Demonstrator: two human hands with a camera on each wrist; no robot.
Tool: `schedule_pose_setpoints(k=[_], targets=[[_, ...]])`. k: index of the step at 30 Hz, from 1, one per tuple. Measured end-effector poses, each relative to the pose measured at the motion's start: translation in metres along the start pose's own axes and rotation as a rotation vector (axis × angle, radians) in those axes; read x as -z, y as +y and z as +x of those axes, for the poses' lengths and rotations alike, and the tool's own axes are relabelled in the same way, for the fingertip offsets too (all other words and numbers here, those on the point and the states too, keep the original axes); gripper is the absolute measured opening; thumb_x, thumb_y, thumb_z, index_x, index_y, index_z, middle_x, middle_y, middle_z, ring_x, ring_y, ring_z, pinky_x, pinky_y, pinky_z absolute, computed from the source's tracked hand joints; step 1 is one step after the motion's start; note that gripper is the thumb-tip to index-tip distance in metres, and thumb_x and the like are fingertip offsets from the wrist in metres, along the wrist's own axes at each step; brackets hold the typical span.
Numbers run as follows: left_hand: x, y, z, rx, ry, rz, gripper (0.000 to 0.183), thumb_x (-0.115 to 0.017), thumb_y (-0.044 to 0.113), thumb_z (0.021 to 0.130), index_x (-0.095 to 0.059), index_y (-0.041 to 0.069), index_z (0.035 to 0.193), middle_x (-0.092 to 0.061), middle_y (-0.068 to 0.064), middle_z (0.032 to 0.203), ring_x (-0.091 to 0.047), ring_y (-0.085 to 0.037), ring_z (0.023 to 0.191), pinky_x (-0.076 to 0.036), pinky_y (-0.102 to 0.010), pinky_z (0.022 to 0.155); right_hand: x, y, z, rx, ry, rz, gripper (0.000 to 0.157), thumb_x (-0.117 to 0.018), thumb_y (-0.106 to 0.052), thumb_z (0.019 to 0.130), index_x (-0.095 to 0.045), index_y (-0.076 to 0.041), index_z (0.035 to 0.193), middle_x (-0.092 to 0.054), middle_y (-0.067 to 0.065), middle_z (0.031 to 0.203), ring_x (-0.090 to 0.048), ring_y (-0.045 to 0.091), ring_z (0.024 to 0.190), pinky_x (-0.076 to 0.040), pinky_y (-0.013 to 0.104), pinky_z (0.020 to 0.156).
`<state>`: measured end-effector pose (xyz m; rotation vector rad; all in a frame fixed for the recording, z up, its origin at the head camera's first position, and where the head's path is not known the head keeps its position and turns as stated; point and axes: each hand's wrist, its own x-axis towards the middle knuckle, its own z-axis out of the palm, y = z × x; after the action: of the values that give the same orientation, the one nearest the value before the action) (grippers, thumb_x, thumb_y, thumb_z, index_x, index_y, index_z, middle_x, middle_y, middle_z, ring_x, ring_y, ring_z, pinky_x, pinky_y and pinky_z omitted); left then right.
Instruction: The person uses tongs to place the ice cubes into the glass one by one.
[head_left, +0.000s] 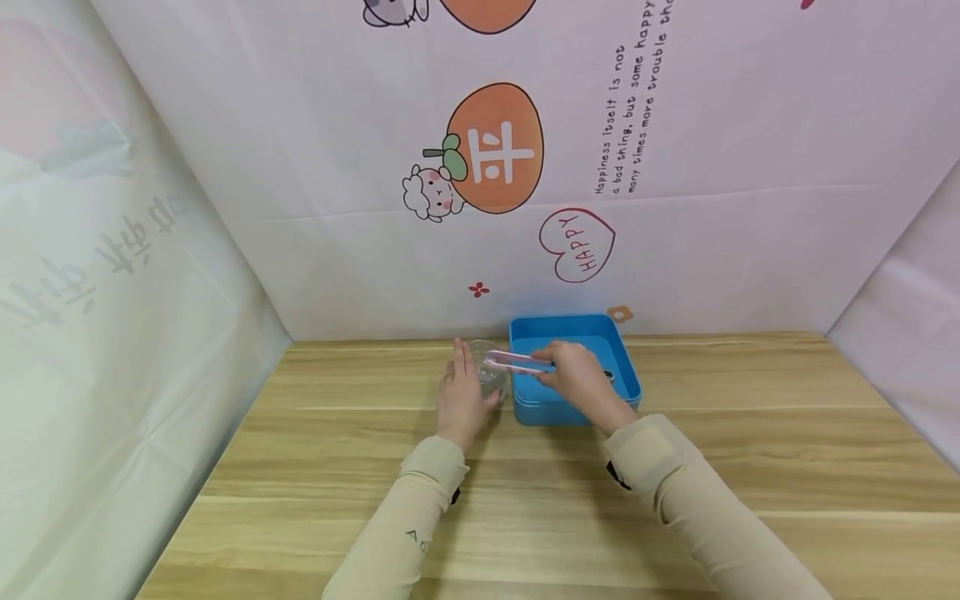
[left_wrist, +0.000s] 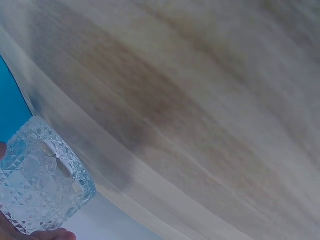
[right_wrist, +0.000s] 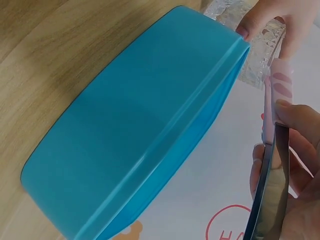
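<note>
A clear cut-glass cup (head_left: 492, 379) stands on the table toward the back wall, its faceted side large in the left wrist view. My left hand (head_left: 460, 393) grips it, fingers on the far left side and thumb nearer the blue box. In my right hand (head_left: 577, 375) is a pair of tongs (right_wrist: 275, 165), metal with pinkish tips (right_wrist: 282, 90). The tips reach left to the cup's mouth, overlapping it in the head view. My right hand and forearm are over the blue box (head_left: 555, 412). What lies between the tips cannot be told.
The open blue box touches or nearly touches the cup's right side, close to the printed back wall (head_left: 375, 275). A wooden table (head_left: 525, 517) spreads toward me. White cloth (head_left: 112, 375) hangs along the left side, and another sheet on the right.
</note>
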<state>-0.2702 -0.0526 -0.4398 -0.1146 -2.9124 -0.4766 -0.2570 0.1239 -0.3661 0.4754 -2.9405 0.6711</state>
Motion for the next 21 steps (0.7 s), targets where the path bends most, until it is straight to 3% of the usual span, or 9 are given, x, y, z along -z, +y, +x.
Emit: schedule_pose_setpoints(k=[8, 21], targets=[[0.0016, 0.0024, -0.0013, -0.012, 0.016, 0.012, 0.096, -0.070, 0.042, 0.084, -0.016, -0.001, 0.151, -0.015, -0.016, 0.161, -0.042, -0.034, 0.136, -0.041, -0.043, 0.109, -0.0003, -0.0006, -0.0014, -0.010, 0.008, 0.021, 0.036, -0.074, -0.014, 0.083, -0.069, -0.004, 0.117, -0.069, 0.016, 0.110, -0.066, 0.032, 0.098, -0.057, 0.040, 0.078], [0.0076, 0.0041, -0.0014, 0.006, -0.040, 0.042, 0.097, -0.069, 0.043, 0.085, -0.013, 0.000, 0.152, -0.012, -0.015, 0.161, -0.039, -0.033, 0.138, -0.039, -0.044, 0.110, 0.0029, 0.0008, -0.0037, -0.050, 0.039, 0.041, 0.041, -0.075, -0.015, 0.082, -0.066, -0.004, 0.120, -0.066, 0.019, 0.114, -0.064, 0.032, 0.101, -0.057, 0.042, 0.079]])
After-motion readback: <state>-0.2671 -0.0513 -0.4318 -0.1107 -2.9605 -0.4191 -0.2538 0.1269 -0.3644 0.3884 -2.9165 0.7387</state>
